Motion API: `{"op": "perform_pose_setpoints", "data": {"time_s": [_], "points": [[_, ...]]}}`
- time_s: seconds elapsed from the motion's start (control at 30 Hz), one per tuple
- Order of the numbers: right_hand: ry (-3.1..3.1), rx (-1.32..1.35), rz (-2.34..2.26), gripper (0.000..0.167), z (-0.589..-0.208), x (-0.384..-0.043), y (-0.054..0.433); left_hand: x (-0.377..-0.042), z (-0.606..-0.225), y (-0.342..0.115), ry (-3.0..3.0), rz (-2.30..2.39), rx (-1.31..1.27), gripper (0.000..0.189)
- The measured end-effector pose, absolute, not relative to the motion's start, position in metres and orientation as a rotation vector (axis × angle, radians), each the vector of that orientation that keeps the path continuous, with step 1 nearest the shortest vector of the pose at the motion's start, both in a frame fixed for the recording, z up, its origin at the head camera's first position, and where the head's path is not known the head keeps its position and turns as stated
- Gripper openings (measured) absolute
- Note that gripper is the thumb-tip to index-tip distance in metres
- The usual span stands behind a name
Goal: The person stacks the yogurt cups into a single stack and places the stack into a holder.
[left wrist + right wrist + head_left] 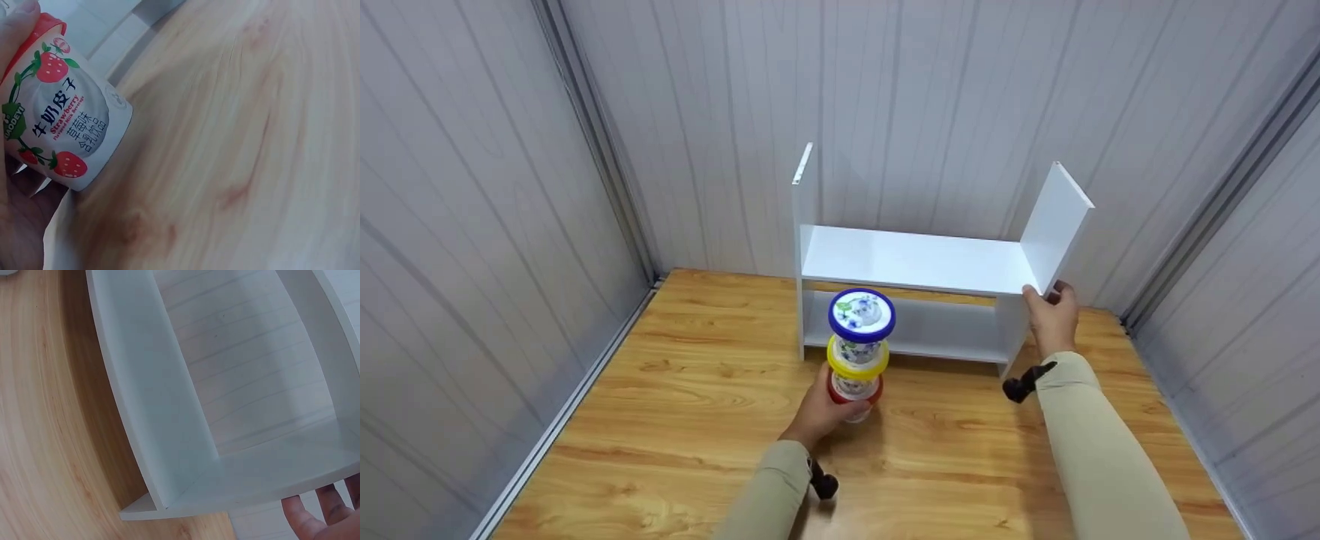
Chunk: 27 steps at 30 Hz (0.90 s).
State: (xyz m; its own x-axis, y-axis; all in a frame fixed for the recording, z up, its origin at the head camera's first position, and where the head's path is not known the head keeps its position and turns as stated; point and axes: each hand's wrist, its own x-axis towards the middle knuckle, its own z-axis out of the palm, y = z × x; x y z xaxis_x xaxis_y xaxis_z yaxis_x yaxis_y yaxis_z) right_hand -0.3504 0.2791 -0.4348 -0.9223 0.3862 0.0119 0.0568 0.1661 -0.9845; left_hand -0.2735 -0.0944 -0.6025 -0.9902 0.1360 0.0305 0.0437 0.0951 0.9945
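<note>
In the head view my left hand (819, 411) grips the lowest of three stacked milk-drink cups, its thumb across the front. The top cup has a blue-rimmed lid (862, 313), the middle one a yellow rim (855, 369), the lowest a red rim. The left wrist view shows that lowest strawberry milk cup (64, 115), white with printed strawberries, tilted and close over the wood surface. My right hand (1053, 322) holds the right side panel (1056, 225) of a white two-tier shelf (915, 259), thumb near the upper board's front corner. Fingertips (301, 514) show at the panel edge in the right wrist view.
The shelf's lower board (930, 330) lies behind the stacked cups. Its left side panel (802, 210) rises at the left end. Light panelled walls (915, 97) enclose the wood-grain surface (682, 420) behind and on both sides.
</note>
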Motion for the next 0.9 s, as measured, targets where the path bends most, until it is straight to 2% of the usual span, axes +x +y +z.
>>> {"op": "perform_pose_setpoints", "data": {"time_s": [0.23,0.63,0.9], "points": [[-2.194,-0.462,1.844,0.08,-0.435,-0.352,0.281,-0.277,-0.597,-0.079,2.294,2.016,0.196,0.1],[-2.211,-0.486,1.844,0.081,-0.433,-0.35,0.279,-0.28,-0.596,-0.056,2.263,2.013,0.379,0.097],[-2.195,-0.467,1.813,0.078,-0.436,-0.347,0.278,-0.276,-0.598,-0.047,2.236,2.014,0.369,0.091]]}}
